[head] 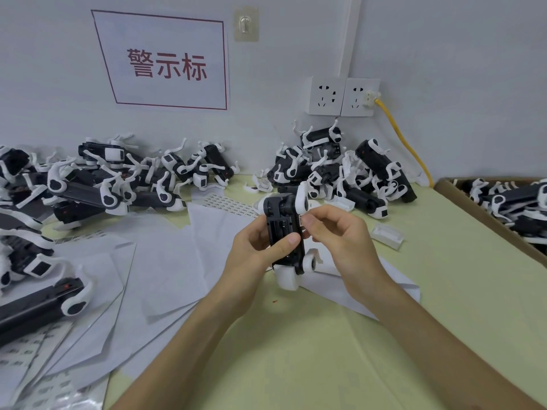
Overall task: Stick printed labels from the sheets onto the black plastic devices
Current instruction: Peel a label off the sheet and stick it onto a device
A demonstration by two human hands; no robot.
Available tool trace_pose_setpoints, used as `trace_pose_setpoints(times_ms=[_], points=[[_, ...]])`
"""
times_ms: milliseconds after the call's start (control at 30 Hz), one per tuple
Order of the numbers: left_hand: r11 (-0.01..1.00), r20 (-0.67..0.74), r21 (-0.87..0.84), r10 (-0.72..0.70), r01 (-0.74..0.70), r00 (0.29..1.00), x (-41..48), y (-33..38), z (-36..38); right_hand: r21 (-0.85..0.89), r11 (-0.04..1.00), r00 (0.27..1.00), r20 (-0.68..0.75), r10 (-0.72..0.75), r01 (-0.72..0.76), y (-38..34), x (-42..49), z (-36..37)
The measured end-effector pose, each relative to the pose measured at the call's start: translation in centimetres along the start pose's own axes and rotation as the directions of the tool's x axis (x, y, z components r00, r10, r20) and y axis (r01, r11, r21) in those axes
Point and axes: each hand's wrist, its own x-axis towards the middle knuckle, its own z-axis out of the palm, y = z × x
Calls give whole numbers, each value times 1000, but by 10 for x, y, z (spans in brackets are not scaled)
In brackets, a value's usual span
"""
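My left hand (260, 250) grips a black plastic device with white ends (284, 232), held upright above the table at the centre of the view, thumb across its front. My right hand (334, 232) pinches a small printed label (301, 221) against the device's right edge. A label sheet (228, 202) with rows of small printed labels lies on the table just behind the device. More label sheets (35, 359) lie at the lower left.
Piles of black-and-white devices lie at the back left (97, 184) and back right (349, 173). A cardboard box (485, 220) holding more devices stands at the right. Used white backing sheets (154, 270) cover the left table. A yellow cable (405, 143) hangs from the wall socket.
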Motion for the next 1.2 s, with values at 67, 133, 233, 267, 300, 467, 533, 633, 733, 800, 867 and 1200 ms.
trace_pose_setpoints(times_ms=[67, 133, 233, 267, 300, 467, 533, 633, 733, 800, 867, 1200], points=[[1000, 2, 4, 5, -5, 1000, 0, 0, 0, -3, 1000, 1000, -2, -1, 1, 0, 0, 0], [1000, 1, 12, 9, -9, 1000, -1, 0, 0, -9, 1000, 1000, -5, -1, 1, 0, -1, 1], [1000, 0, 26, 14, -14, 1000, -1, 0, 0, -9, 1000, 1000, -8, -9, 9, 0, -1, 1], [999, -2, 34, 18, -18, 1000, -1, 0, 0, -9, 1000, 1000, -8, -14, 14, 0, -1, 0], [999, -5, 42, 23, -22, 1000, -1, 0, 1, -9, 1000, 1000, -9, -19, 19, 1, 0, 1], [996, -23, 84, 40, -37, 999, -3, 1, 1, 14, 1000, 1000, -18, -19, 19, 1, -1, 1], [994, -22, 95, 47, -45, 999, -3, 1, 1, 32, 999, 1000, -11, -15, 16, 1, -1, 1], [994, 10, 92, 57, -58, 998, -4, 2, 2, 65, 998, 1000, 10, -12, 12, 0, 0, -2], [993, 37, 103, 57, -61, 998, -5, 3, 1, 79, 997, 1000, 8, -4, 4, 0, 2, -3], [993, 49, 104, 47, -51, 998, -5, 4, 1, 70, 998, 1000, 8, 2, -3, 1, 3, -4], [997, 67, 69, 12, -17, 998, -6, 5, 1, 61, 998, 1000, -1, 24, -24, 0, 4, -5], [954, 227, -195, -184, 230, 956, -7, 16, 2, 123, 992, 991, 136, -11, -6, -1, 1, 4]])
